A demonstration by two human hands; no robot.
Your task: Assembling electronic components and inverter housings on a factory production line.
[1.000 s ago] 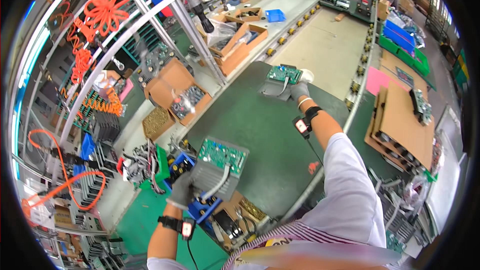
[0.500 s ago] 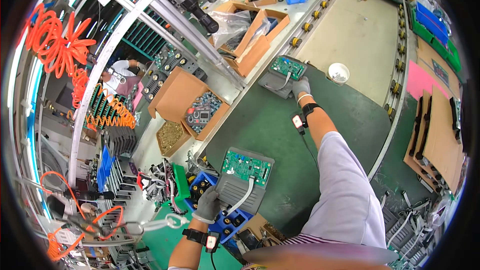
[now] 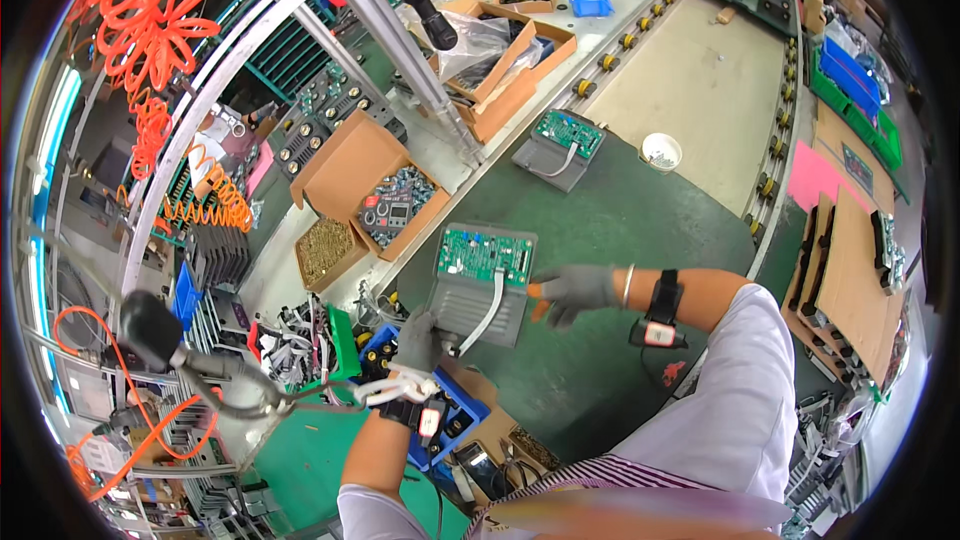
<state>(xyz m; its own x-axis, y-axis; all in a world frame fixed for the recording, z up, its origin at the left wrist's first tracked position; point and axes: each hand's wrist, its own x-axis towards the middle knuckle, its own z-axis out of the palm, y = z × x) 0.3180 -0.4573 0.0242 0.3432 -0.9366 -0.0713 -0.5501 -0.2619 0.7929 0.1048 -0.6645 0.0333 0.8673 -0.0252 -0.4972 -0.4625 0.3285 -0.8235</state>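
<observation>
One far board [image 3: 569, 129], one near board [image 3: 487, 252] by my left hand [image 3: 418, 342], grip unclear; right hand [image 3: 582, 290] stretched left, fingers apart.

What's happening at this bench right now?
Someone is working at a green work surface with gloved hands. Their left hand is at the lower left of a grey casing bearing a green circuit board and white ribbon cable. Their right hand is by its right edge, fingers apart. A second casing lies farther up, left of a white bowl.
</observation>
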